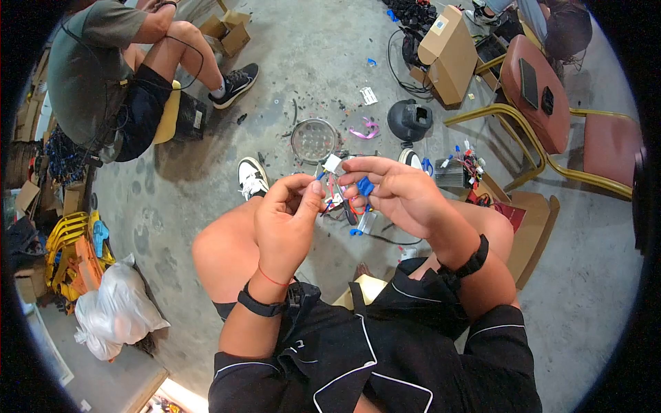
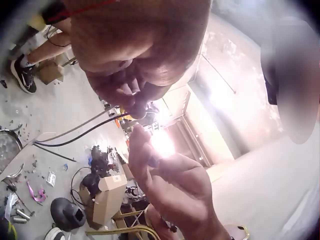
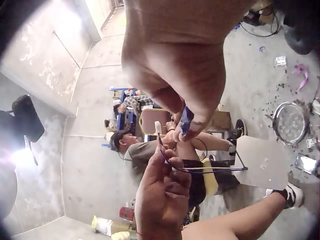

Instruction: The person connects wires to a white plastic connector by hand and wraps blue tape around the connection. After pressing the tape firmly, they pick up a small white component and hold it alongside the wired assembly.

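Observation:
Thin wires with a white connector are pinched between the thumb and fingers of the left hand. In the right wrist view the connector stands above the fingertips of the left hand, and dark and pale wires run off sideways. The right hand is close beside it, holding a crumpled blue piece against its fingers; this blue piece also shows under the right hand. In the left wrist view, wires trail from the left hand.
A round clear dish, a pink piece and a black helmet-like object lie on the littered floor. A seated person is at the left. Chairs and cardboard boxes stand at the right.

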Available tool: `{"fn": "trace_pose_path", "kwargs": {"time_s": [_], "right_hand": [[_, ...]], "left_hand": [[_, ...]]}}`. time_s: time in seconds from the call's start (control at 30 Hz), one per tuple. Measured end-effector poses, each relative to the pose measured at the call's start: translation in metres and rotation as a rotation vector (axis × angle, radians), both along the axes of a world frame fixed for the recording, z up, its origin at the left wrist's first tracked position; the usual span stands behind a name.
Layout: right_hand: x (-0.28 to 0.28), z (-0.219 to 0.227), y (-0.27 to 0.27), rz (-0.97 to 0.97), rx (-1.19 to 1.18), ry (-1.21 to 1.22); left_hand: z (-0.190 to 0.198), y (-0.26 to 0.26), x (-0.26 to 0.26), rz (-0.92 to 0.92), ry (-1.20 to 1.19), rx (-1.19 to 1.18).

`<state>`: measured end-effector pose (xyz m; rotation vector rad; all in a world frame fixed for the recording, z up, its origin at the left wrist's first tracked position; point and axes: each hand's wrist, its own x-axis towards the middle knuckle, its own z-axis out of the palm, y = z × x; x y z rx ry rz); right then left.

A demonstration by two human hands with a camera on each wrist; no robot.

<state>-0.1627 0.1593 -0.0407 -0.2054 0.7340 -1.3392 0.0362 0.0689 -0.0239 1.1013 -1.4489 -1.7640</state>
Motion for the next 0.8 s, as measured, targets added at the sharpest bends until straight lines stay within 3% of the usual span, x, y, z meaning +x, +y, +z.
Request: {"fn": "trace_pose_path", "kwargs": {"time_s": [0.2,0.43,0.57,0.8], "right_hand": [[0.003,0.001,-0.003,0.029,-0.009,0.054],[0.011,0.004,-0.005,0.018,-0.019,0.372],[0.009,0.002,-0.004,0.076,0.019,0.534],[0.014,-0.001,-0.003,-0.014,-0.066,0.547]], "left_hand": [[-0.009,-0.008,0.002,-0.014,0.071,0.127],[-0.011,-0.009,0.001,-0.042,0.204,0.310],[-0.007,-0.007,-0.002,-0.071,0.217,0.258],[-0.003,-0.006,-0.004,-0.037,0.290,0.191]]}}
